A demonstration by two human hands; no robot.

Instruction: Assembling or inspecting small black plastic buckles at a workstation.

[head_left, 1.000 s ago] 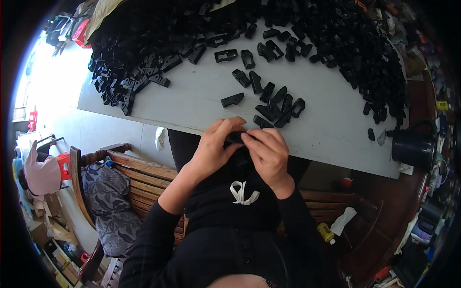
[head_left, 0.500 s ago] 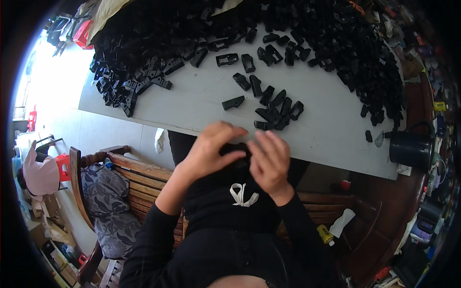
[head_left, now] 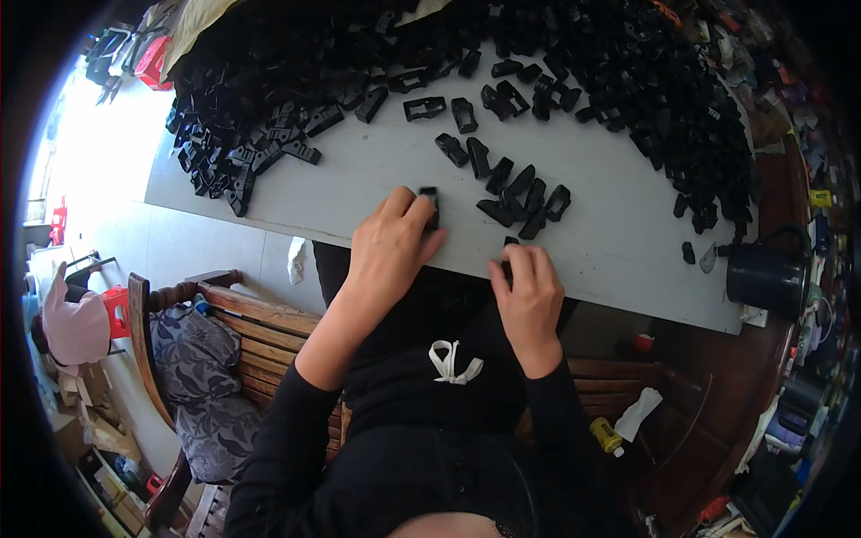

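Hands, two, bare, black-sleeved. Left hand (head_left: 391, 244): fingers and thumb closed about a black moulded part (head_left: 431, 204), which stands at the near side of the pale grey tabletop (head_left: 332, 193), its far end showing beyond the fingers. Right hand (head_left: 529, 289): thumb and fingers bent round a small black piece (head_left: 511, 241) at the tabletop's near edge, only its tip clearly visible. Loose cluster (head_left: 518, 195) of similar black parts, lying on the tabletop beyond and between the hands, some touching. Left heap (head_left: 242, 148), black parts, piled toward the far left; right heap (head_left: 682, 134), the same, along the right side. Dark container (head_left: 767, 274), cylindrical, at the right edge. Bench (head_left: 260, 327), wooden, slatted, beneath; grey patterned cushion (head_left: 211, 386) upon its left end; yellow bottle (head_left: 606, 436), lying to the right.
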